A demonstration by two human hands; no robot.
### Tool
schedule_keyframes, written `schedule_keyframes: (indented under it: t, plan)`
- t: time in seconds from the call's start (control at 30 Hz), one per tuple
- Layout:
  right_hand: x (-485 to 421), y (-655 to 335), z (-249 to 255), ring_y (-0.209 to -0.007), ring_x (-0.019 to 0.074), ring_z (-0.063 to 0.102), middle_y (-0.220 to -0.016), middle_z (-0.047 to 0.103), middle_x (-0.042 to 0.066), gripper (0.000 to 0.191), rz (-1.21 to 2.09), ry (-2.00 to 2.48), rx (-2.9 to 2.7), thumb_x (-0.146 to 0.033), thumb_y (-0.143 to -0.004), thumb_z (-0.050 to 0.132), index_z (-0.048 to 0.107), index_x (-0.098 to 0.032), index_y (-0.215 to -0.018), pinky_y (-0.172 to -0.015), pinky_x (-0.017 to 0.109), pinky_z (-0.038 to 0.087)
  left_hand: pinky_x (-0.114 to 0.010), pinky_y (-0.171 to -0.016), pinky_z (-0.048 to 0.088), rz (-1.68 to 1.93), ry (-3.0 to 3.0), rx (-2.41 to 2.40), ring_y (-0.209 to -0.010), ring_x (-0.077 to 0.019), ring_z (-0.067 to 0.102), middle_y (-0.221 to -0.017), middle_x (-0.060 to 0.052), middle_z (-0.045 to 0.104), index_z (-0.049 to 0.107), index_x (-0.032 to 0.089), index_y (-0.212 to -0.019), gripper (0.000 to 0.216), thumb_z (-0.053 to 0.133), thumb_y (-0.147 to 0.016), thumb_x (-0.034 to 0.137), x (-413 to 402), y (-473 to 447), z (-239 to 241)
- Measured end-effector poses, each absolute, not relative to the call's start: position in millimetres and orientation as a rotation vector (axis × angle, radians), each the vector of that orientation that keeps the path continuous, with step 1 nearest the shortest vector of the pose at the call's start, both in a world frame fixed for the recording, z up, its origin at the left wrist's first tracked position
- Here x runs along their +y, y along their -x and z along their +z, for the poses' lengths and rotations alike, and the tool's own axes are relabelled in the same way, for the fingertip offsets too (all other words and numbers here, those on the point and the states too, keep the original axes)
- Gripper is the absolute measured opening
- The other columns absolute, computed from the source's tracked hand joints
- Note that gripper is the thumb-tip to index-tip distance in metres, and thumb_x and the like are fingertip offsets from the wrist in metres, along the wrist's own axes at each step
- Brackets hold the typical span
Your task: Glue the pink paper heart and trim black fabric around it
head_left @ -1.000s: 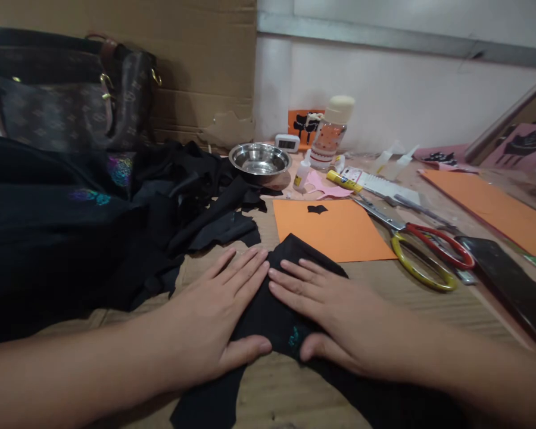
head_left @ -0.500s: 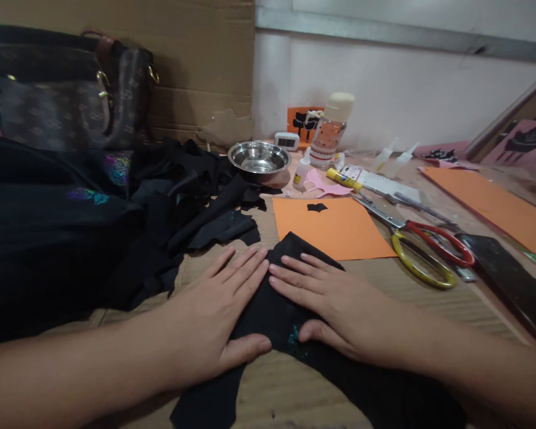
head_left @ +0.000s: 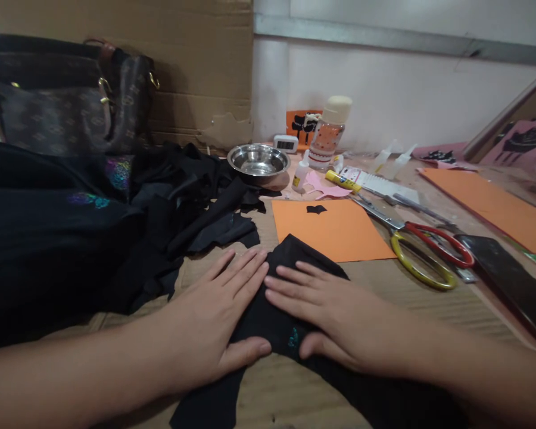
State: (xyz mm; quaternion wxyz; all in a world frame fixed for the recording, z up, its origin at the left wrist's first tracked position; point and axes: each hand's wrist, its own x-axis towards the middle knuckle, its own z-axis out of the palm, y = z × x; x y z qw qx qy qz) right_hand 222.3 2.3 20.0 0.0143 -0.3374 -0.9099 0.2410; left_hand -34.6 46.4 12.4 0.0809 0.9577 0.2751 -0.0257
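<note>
A piece of black fabric (head_left: 290,250) with a small teal glitter print lies on the cardboard surface in front of me. My left hand (head_left: 218,316) rests flat on its left side, fingers stretched out and thumb spread. On its right side lies my right hand (head_left: 328,316), palm down with fingers extended. Parts of the cloth are hidden under both hands and the right forearm. Just beyond its folded tip is an orange sheet of paper (head_left: 326,238) bearing a small black cutout (head_left: 316,209). Scissors (head_left: 422,250) with red and yellow handles touch the sheet's right edge.
Black cloth (head_left: 49,238) is heaped at left before a brown handbag (head_left: 71,107). Behind stand a steel bowl (head_left: 258,161), small glue bottle (head_left: 301,173), glue stick (head_left: 342,180) and water bottle (head_left: 328,134). A dark phone (head_left: 504,280) and orange paper stack (head_left: 491,205) lie right.
My right hand has slid slightly down and toward me over the black fabric, showing more of its folded upper edge. My left hand stays nearly in place.
</note>
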Motion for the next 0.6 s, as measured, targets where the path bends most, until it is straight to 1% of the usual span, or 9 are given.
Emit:
schedule_keyframes:
  t: [0.07,0.13,0.2,0.23,0.3,0.37,0.43,0.5,0.6]
  plan:
    - [0.8,-222.2,20.8,-0.16,0.027,0.021,-0.167,0.036,0.015,0.075,0.754,1.069,-2.822,-0.057,-0.103,0.053,0.04,-0.008,-0.159,-0.133,0.048,0.008,-0.06,-0.128,0.021,-0.074,-2.855,0.817,-0.157,-0.0404,0.024,-0.167,-0.026,0.024,0.041,0.002,-0.156,0.088,0.047,-0.098,0.068,46.5,34.7,12.5]
    - [-0.8,-221.5,21.8,-0.16,0.0237,0.023,-0.166,0.039,0.013,0.078,0.873,0.978,-2.832,-0.062,-0.103,0.049,0.04,-0.01,-0.16,-0.133,0.043,0.006,-0.06,-0.128,0.022,-0.054,-2.849,0.812,-0.157,-0.0406,0.024,-0.167,-0.026,0.024,0.04,0.002,-0.157,0.088,0.047,-0.099,0.067,46.8,35.3,11.6]
    - [-1.5,-220.6,22.2,-0.159,0.02,0.026,-0.165,0.044,0.009,0.074,0.925,0.93,-2.828,-0.061,-0.104,0.048,0.04,-0.014,-0.161,-0.133,0.041,0.004,-0.059,-0.129,0.022,-0.013,-2.846,0.809,-0.157,-0.0396,0.024,-0.167,-0.025,0.025,0.039,0.003,-0.157,0.087,0.047,-0.099,0.067,47.0,36.3,9.8]
    - [-1.4,-220.3,22.2,-0.159,0.0204,0.026,-0.165,0.043,0.009,0.071,0.895,0.963,-2.819,-0.058,-0.104,0.05,0.04,-0.015,-0.161,-0.133,0.042,0.005,-0.058,-0.129,0.022,0.003,-2.846,0.809,-0.158,-0.039,0.024,-0.168,-0.025,0.025,0.039,0.004,-0.158,0.087,0.047,-0.099,0.068,47.1,36.7,8.8]
    - [-0.9,-219.7,22.5,-0.16,0.0247,0.023,-0.166,0.039,0.013,0.072,0.806,1.07,-2.802,-0.054,-0.103,0.056,0.041,-0.012,-0.16,-0.133,0.046,0.008,-0.058,-0.129,0.021,0.024,-2.851,0.808,-0.158,-0.0387,0.025,-0.168,-0.025,0.026,0.038,0.005,-0.159,0.088,0.047,-0.098,0.069,47.1,37.4,7.2]
    - [-0.5,-219.6,23.5,-0.16,0.0263,0.022,-0.166,0.037,0.015,0.075,0.823,1.079,-2.801,-0.056,-0.102,0.056,0.042,-0.009,-0.159,-0.133,0.046,0.01,-0.057,-0.129,0.021,0.027,-2.855,0.808,-0.158,-0.0387,0.025,-0.168,-0.025,0.027,0.039,0.005,-0.158,0.088,0.047,-0.098,0.069,47.1,37.5,6.7]
    - [0.0,-219.9,24.9,-0.16,0.0231,0.024,-0.165,0.041,0.013,0.077,0.907,1.003,-2.815,-0.061,-0.102,0.053,0.042,-0.011,-0.159,-0.133,0.042,0.007,-0.057,-0.129,0.021,0.028,-2.852,0.804,-0.157,-0.0392,0.025,-0.168,-0.025,0.028,0.04,0.004,-0.157,0.088,0.048,-0.098,0.069,47.1,37.1,7.5]
    - [0.8,-220.2,25.6,-0.16,0.0212,0.025,-0.165,0.043,0.01,0.072,0.903,0.984,-2.825,-0.057,-0.104,0.052,0.041,-0.013,-0.16,-0.133,0.042,0.006,-0.058,-0.129,0.02,0.012,-2.845,0.807,-0.157,-0.0398,0.026,-0.167,-0.026,0.028,0.04,0.003,-0.157,0.088,0.049,-0.098,0.067,47.1,36.4,8.9]
    - [1.1,-220.3,24.7,-0.16,0.0274,0.022,-0.167,0.037,0.015,0.073,0.816,1.081,-2.8,-0.052,-0.103,0.058,0.04,-0.011,-0.16,-0.133,0.05,0.01,-0.059,-0.129,0.02,-0.035,-2.848,0.817,-0.157,-0.0403,0.026,-0.167,-0.027,0.028,0.041,0.001,-0.156,0.088,0.05,-0.098,0.067,47.1,35.6,10.7]
